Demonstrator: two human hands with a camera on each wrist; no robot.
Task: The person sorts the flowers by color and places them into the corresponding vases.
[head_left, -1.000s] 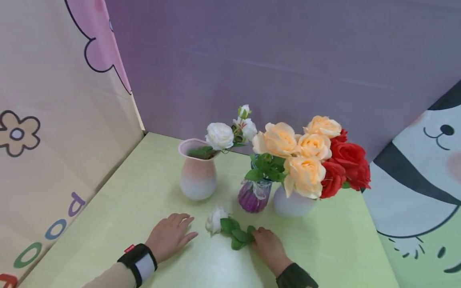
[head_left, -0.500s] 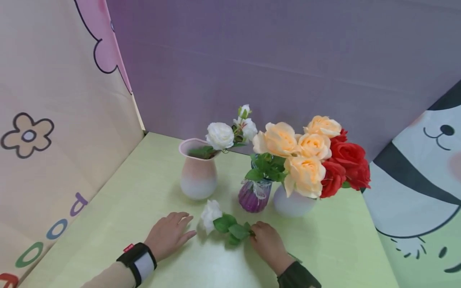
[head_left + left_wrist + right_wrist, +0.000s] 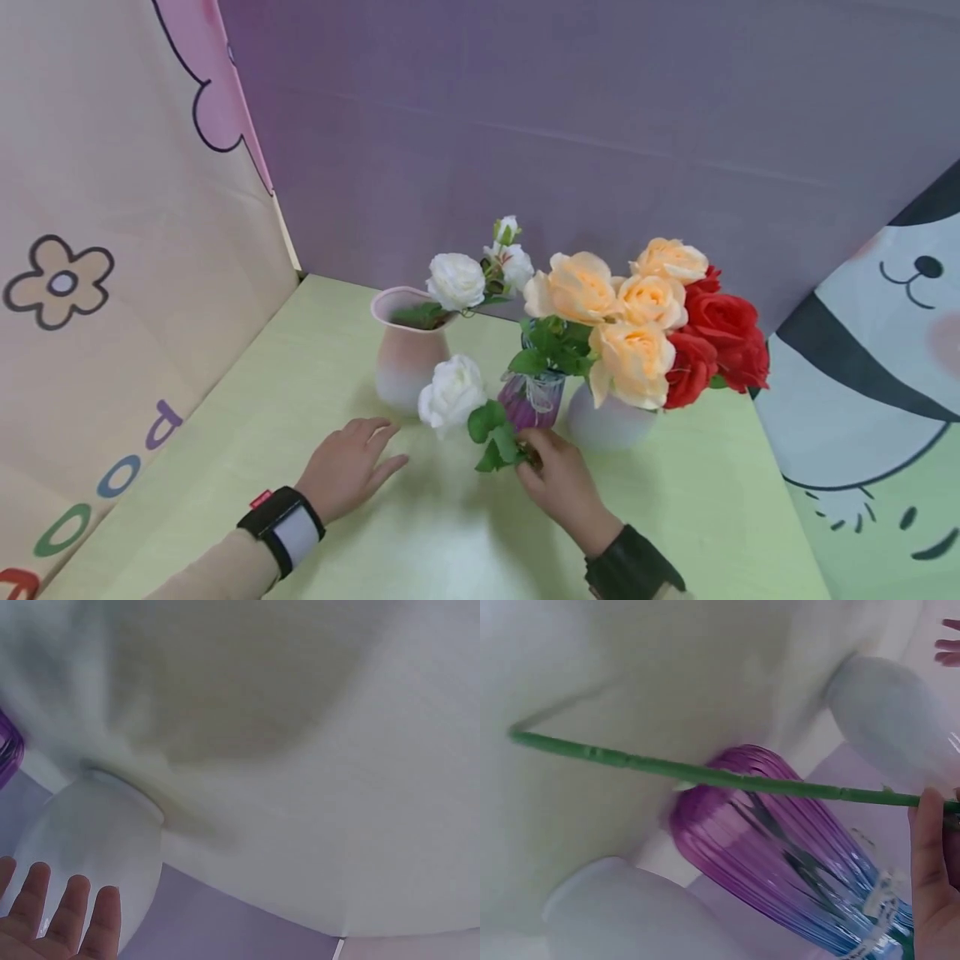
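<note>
A white rose (image 3: pixel 452 393) with green leaves is held by my right hand (image 3: pixel 562 483), whose fingers pinch the stem. In the right wrist view the long green stem (image 3: pixel 727 778) slants down from the fingers, its lower end close over the table. My left hand (image 3: pixel 351 467) is spread, palm down, holding nothing, in front of the pink-and-white vase (image 3: pixel 411 362). That vase bears other white roses (image 3: pixel 457 282). Right behind the right hand stands the purple glass vase (image 3: pixel 528 398) with peach roses (image 3: pixel 633 362).
A round white vase (image 3: pixel 611 419) stands at the right, below red roses (image 3: pixel 723 325). The pale green table (image 3: pixel 285 375) meets a purple backdrop (image 3: pixel 570 150) at the back and printed cloth walls at both sides.
My right hand has lifted the white rose off the table, raising its bloom toward the pink-and-white vase. The left hand has barely moved.
</note>
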